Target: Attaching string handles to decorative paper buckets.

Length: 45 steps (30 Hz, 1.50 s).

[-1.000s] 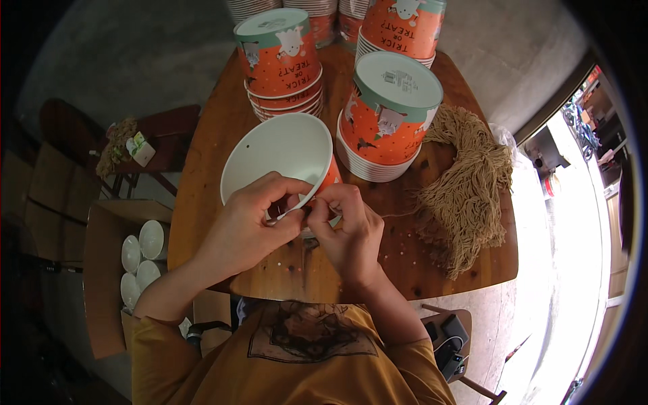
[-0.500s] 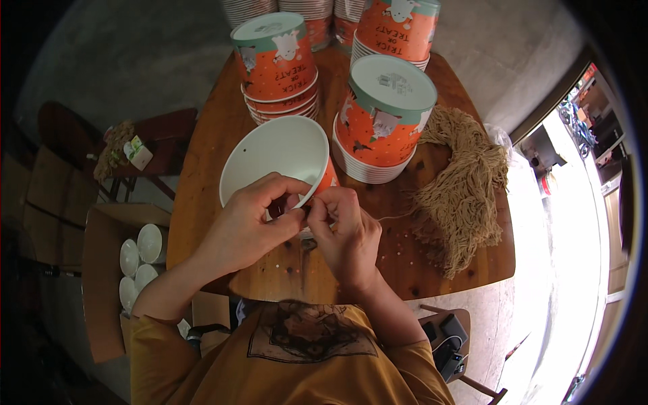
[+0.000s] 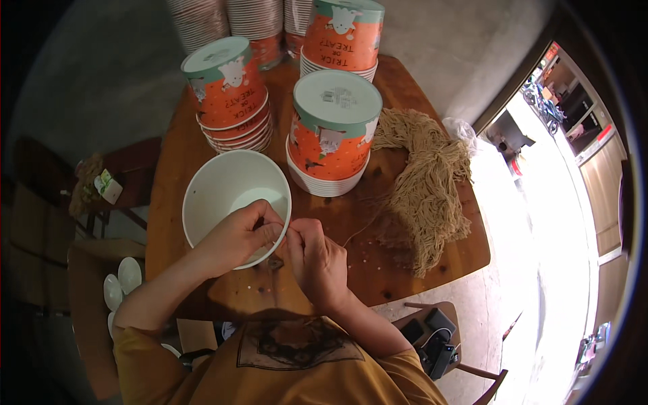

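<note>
A paper bucket [image 3: 219, 185] with a white inside stands open end up near the table's front edge. One small dark hole shows in its wall near the rim on the left. My left hand [image 3: 236, 237] reaches over its near side, thumb and fingers pinched at the right part of the rim, partly inside. Just outside that rim my right hand [image 3: 318, 266] is closed in a pinch, touching the left fingertips. A thin tan string [image 3: 356, 233] runs from the right hand toward a bundle of tan strings [image 3: 432, 196]. The string's end is hidden between the fingers.
Upside-down stacks of orange buckets stand beyond, one left [image 3: 226, 88] and one right [image 3: 334, 135], with taller wrapped stacks [image 3: 253, 27] behind. A cardboard box [image 3: 94, 337] holding white cups is on the left. A chair [image 3: 442, 320] carrying dark devices stands at the right below the table [image 3: 398, 280].
The view has shifted, so everything sits further left. The bucket's opening now faces up more, hiding its orange side. Both hands stay pinched together at the rim.
</note>
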{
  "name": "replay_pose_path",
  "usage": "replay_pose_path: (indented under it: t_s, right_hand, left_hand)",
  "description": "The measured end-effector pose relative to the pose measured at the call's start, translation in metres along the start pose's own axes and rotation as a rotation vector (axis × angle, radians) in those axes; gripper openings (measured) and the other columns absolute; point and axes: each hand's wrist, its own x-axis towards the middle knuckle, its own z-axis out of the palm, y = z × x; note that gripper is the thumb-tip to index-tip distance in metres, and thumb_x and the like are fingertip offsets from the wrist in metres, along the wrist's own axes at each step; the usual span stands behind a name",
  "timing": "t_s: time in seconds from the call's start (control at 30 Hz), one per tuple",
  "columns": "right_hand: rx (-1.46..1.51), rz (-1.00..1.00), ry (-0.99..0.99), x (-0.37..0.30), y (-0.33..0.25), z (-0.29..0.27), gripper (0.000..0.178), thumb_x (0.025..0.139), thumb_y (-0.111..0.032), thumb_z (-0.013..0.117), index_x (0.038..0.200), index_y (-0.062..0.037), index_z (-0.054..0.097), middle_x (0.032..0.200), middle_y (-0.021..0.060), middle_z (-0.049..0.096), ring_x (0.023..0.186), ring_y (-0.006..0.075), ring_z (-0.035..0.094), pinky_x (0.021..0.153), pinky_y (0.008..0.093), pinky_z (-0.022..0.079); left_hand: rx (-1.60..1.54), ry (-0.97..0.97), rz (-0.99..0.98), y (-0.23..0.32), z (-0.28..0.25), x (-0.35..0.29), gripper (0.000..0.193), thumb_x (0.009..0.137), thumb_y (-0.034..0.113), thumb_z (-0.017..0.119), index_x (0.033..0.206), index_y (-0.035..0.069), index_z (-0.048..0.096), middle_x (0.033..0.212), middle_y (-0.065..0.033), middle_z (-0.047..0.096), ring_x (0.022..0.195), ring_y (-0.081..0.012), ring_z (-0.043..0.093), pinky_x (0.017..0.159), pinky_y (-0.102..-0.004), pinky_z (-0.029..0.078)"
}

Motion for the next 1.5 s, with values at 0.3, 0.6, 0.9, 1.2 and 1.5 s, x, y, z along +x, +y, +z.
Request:
replay_pose_path:
  t_s: [0.3, 0.6, 0.9, 1.2, 1.5]
  right_hand:
    - [0.109, 0.078, -0.055, 0.002, 0.006, -0.003, 0.018, 0.092, -0.008, 0.063, 0.102, -0.0093, 0.048, 0.067, 0.0103, 0.062, 0.061, 0.0323, 0.065, 0.051, 0.0405, 0.05]
    - [0.506, 0.337, -0.219, 0.014, 0.021, -0.02, 0.017, 0.099, -0.003, 0.052, 0.114, -0.0095, 0.05, 0.067, 0.0042, 0.063, 0.062, 0.0132, 0.063, 0.061, 0.027, 0.05]
    - [0.223, 0.087, -0.292, 0.047, 0.007, -0.032, 0.016, 0.088, -0.007, 0.068, 0.103, -0.0054, 0.067, 0.079, 0.0067, 0.064, 0.063, 0.0128, 0.058, 0.062, 0.0248, 0.048]
    - [0.735, 0.463, -0.362, 0.048, 0.014, -0.018, 0.015, 0.093, -0.011, 0.064, 0.097, 0.003, 0.068, 0.084, -0.0003, 0.066, 0.081, 0.0027, 0.056, 0.074, 0.0215, 0.047]
    - [0.811, 0.43, -0.342, 0.05, 0.014, -0.014, 0.015, 0.096, -0.01, 0.06, 0.097, 0.0032, 0.067, 0.087, 0.0001, 0.066, 0.082, 0.0061, 0.056, 0.079, 0.0225, 0.047]
  left_hand:
    - [0.291, 0.067, 0.094, -0.006, 0.009, 0.014, 0.018, 0.098, 0.017, 0.049, 0.097, -0.001, 0.051, 0.086, -0.0144, 0.061, 0.079, -0.0255, 0.061, 0.074, -0.0361, 0.048]
    - [-0.072, 0.022, -0.104, 0.002, -0.012, 0.015, 0.014, 0.098, 0.014, 0.049, 0.091, 0.003, 0.053, 0.079, -0.0003, 0.053, 0.073, -0.0094, 0.052, 0.069, -0.0244, 0.044]
    - [-0.135, -0.029, -0.001, 0.018, -0.019, 0.009, 0.015, 0.097, 0.018, 0.051, 0.091, 0.004, 0.054, 0.082, 0.0003, 0.054, 0.073, -0.0073, 0.051, 0.069, -0.023, 0.043]
    - [-0.163, -0.085, 0.012, 0.006, -0.014, 0.015, 0.021, 0.09, 0.013, 0.066, 0.105, 0.007, 0.052, 0.104, -0.0003, 0.057, 0.092, -0.0089, 0.054, 0.081, -0.0249, 0.045]
    - [-0.246, -0.088, -0.116, -0.002, -0.008, 0.03, 0.015, 0.087, 0.015, 0.068, 0.091, 0.004, 0.06, 0.086, -0.0019, 0.061, 0.076, -0.0097, 0.057, 0.069, -0.0235, 0.046]
